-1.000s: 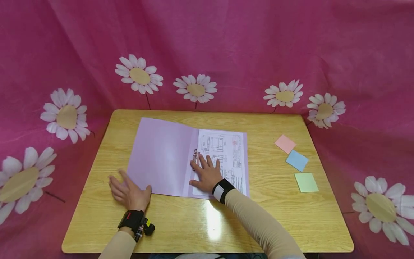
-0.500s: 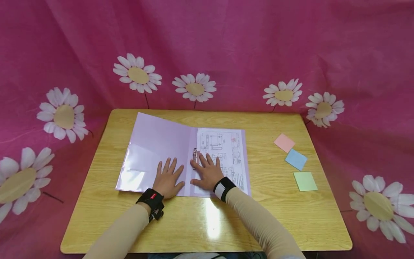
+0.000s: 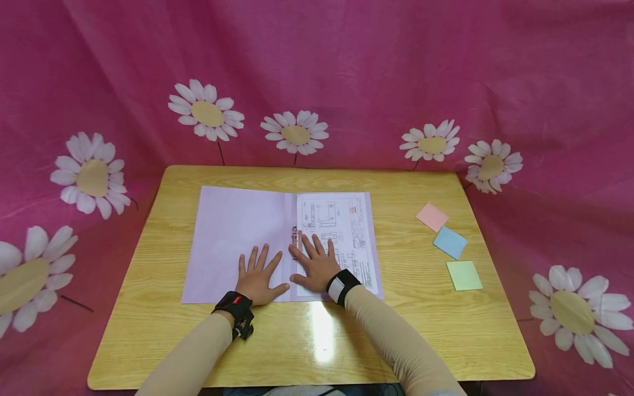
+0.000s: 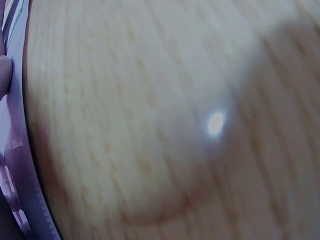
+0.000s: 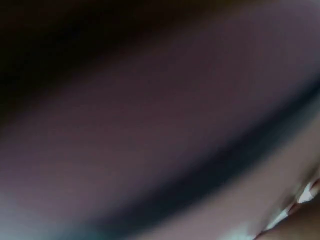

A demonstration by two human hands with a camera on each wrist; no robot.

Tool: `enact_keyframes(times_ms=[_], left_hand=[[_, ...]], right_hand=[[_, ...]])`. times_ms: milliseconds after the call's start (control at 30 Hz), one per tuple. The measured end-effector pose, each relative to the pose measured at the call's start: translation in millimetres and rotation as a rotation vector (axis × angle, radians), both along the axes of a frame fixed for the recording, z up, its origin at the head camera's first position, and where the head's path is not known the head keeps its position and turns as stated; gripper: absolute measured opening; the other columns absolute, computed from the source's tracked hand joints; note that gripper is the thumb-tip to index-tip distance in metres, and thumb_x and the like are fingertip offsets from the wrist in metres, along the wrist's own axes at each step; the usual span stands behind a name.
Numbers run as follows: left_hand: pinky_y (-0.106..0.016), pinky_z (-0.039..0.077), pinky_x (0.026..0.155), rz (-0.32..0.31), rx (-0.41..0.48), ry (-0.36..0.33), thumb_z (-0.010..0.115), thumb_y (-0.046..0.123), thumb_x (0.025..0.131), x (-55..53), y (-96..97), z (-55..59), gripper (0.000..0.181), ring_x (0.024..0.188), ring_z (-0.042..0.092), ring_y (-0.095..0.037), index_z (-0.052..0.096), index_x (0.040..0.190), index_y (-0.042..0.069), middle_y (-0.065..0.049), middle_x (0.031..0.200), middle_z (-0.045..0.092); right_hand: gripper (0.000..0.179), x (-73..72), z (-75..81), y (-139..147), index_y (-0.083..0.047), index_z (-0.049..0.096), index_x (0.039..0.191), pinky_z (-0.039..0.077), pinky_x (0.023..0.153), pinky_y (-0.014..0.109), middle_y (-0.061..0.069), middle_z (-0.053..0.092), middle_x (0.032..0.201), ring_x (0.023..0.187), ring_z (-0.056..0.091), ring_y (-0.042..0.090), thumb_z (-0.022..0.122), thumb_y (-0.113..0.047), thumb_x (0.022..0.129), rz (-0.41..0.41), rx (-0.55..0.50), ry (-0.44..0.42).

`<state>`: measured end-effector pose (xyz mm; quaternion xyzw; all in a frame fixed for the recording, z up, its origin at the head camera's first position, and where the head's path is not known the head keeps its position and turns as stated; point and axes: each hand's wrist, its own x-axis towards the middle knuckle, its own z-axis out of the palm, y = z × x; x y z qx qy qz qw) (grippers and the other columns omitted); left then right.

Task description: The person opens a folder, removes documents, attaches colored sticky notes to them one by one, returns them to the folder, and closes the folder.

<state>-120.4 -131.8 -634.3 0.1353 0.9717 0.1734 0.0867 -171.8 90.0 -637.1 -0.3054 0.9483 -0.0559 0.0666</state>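
Observation:
A purple folder (image 3: pixel 233 225) lies opened out flat in the head view, its cover to the left. White printed sheets (image 3: pixel 342 206) with line drawings lie on its right half, beside a metal clip (image 3: pixel 294 235) near the spine. My left hand (image 3: pixel 257 281) rests on the lower right of the cover, fingers straight and spread. On the sheets, close to the clip, my right hand (image 3: pixel 317 268) lies flat with fingers spread. The left wrist view catches only the folder's edge (image 4: pixel 25 150) and wood. The right wrist view is too dark and blurred to read.
The folder lies on a wooden table (image 3: pixel 411 330). Toward its right side are a pink sticky-note pad (image 3: pixel 432 216), a blue pad (image 3: pixel 449 242) and a green pad (image 3: pixel 464 275). A pink flowered cloth (image 3: pixel 356 71) hangs behind the table.
My left hand has moved right, from the folder's lower left corner onto the cover. The cover's left side, raised half a second ago, now lies flat. My right hand has stayed on the sheets.

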Motion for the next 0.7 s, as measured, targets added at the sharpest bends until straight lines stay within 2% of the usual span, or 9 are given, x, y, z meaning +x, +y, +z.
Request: enact_keyframes(times_ms=[100, 267, 333, 433, 700], left_hand=[[-0.063, -0.010, 0.107, 0.017, 0.000, 0.002, 0.050, 0.074, 0.080, -0.1, 1.7, 3.2, 0.089, 0.144, -0.007, -0.036, 0.024, 0.153, 0.030, -0.011, 0.160, 0.004], [-0.063, -0.011, 0.108, 0.027, -0.005, -0.004, 0.052, 0.074, 0.079, 0.1, 2.5, 5.7, 0.089, 0.144, -0.007, -0.036, 0.025, 0.152, 0.030, -0.011, 0.160, 0.004], [-0.062, -0.012, 0.108, 0.029, -0.008, -0.014, 0.052, 0.074, 0.079, -0.7, 1.9, 6.0, 0.090, 0.144, -0.008, -0.035, 0.025, 0.152, 0.031, -0.010, 0.160, 0.003], [-0.062, -0.011, 0.107, 0.033, -0.007, -0.017, 0.055, 0.073, 0.079, -1.3, 1.8, 9.1, 0.090, 0.144, -0.007, -0.036, 0.026, 0.152, 0.030, -0.011, 0.160, 0.004], [-0.063, -0.010, 0.108, 0.030, 0.002, -0.017, 0.056, 0.071, 0.079, 1.8, 4.3, 15.3, 0.089, 0.144, -0.004, -0.038, 0.027, 0.152, 0.028, -0.013, 0.160, 0.006]], right_hand=[[0.078, 2.0, 4.4, 1, -0.039, 0.009, 0.153, 0.006, 0.106, 0.069, 0.009, 0.005, 0.160, 0.144, 0.003, 0.037, 0.032, -0.074, 0.088, 0.014, -0.003, -0.020], [0.072, 15.4, 21.4, 5, -0.034, 0.026, 0.151, 0.016, 0.104, 0.070, 0.013, 0.020, 0.157, 0.143, 0.016, 0.037, 0.052, -0.059, 0.089, 0.054, -0.036, -0.046], [0.069, 21.2, 28.6, 6, -0.032, 0.031, 0.150, 0.019, 0.102, 0.070, 0.014, 0.024, 0.155, 0.142, 0.020, 0.038, 0.054, -0.055, 0.090, 0.065, -0.047, -0.053], [0.068, 25.2, 33.7, 6, -0.032, 0.031, 0.150, 0.022, 0.102, 0.070, 0.013, 0.026, 0.155, 0.141, 0.022, 0.037, 0.054, -0.054, 0.090, 0.062, -0.033, -0.045], [0.065, 22.6, 35.7, 6, -0.032, 0.034, 0.149, 0.029, 0.099, 0.069, 0.015, 0.031, 0.152, 0.138, 0.029, 0.039, 0.054, -0.052, 0.091, 0.074, 0.004, -0.036]])
